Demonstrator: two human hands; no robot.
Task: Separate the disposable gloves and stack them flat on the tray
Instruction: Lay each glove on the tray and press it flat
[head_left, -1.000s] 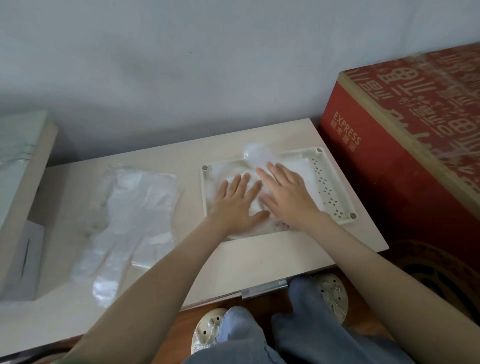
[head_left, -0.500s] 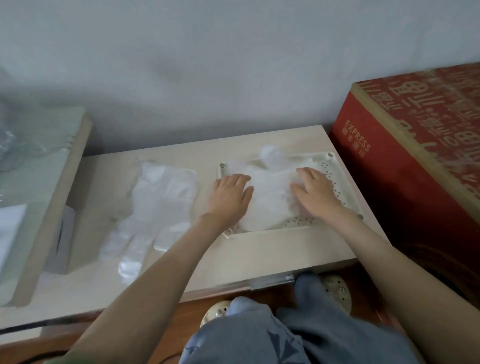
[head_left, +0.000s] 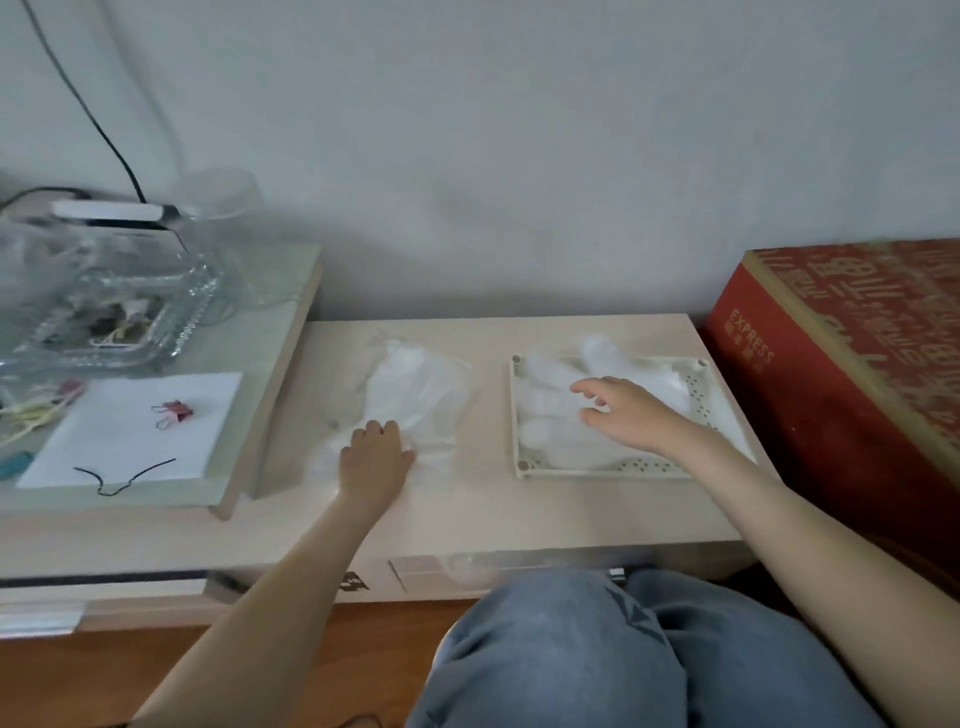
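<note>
Two lots of clear disposable gloves lie on the pale table (head_left: 519, 519): a loose pile (head_left: 415, 395) left of centre and a flat stack (head_left: 550, 415) in the perforated cream tray (head_left: 597, 472). The left hand (head_left: 376, 457) grips the loose pile's near end with curled fingers, while the right hand (head_left: 631, 415), well apart, is over the flat stack, fingers relaxed and spread. Beside the table, a red carton (head_left: 841, 395) bears the white word "EXPRESS" above smaller characters too blurred to read.

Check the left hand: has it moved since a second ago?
Yes. The left hand has moved left, off the tray, and now sits on the loose gloves lying to the left of that tray.
</note>
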